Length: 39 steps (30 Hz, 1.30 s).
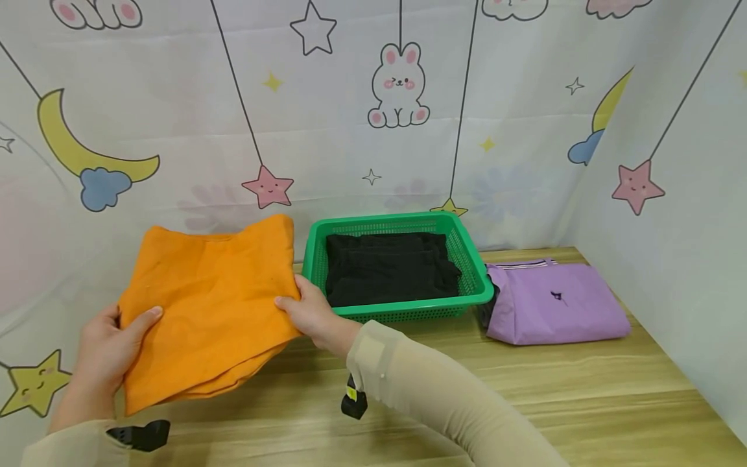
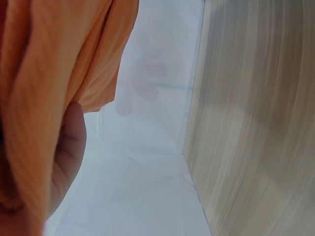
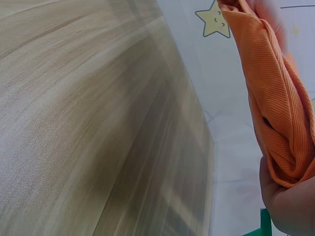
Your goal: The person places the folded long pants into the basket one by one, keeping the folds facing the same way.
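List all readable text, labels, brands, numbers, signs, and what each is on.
No readable text anywhere.
Purple folded cloth: small dark mark, too small to make out.
Black device at right cuff: yellow patch, too small to read.
Orange cloth, green basket: no lettering visible.
Backdrop: drawings only.

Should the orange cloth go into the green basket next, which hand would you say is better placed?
Probably the right hand: it holds the orange cloth beside the green basket, while the left hand grips the farther side.
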Tool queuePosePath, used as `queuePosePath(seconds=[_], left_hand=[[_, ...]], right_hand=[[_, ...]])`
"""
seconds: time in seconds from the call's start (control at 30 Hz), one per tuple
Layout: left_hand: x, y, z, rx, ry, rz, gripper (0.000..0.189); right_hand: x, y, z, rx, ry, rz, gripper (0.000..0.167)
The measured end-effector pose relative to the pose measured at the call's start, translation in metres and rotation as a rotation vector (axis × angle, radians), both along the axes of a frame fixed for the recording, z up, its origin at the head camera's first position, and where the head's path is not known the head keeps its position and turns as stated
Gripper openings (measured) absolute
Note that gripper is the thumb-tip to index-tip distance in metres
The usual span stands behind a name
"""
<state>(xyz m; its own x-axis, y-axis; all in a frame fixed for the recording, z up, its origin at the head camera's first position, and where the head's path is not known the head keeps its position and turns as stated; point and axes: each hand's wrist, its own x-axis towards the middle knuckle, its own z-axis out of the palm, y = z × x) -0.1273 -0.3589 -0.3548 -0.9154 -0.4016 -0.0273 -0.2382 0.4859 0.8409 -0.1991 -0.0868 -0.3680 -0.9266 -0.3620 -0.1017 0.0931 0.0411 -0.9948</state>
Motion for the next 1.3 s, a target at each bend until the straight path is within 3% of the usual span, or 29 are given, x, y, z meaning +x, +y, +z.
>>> queuePosePath(seconds=[1.3], left_hand=[[-0.001, 0.016, 0.007, -0.012, 0.001, 0.023, 0.077]], right_hand=[[-0.005, 0.012, 0.003, -0.025, -0.012, 0.015, 0.044]])
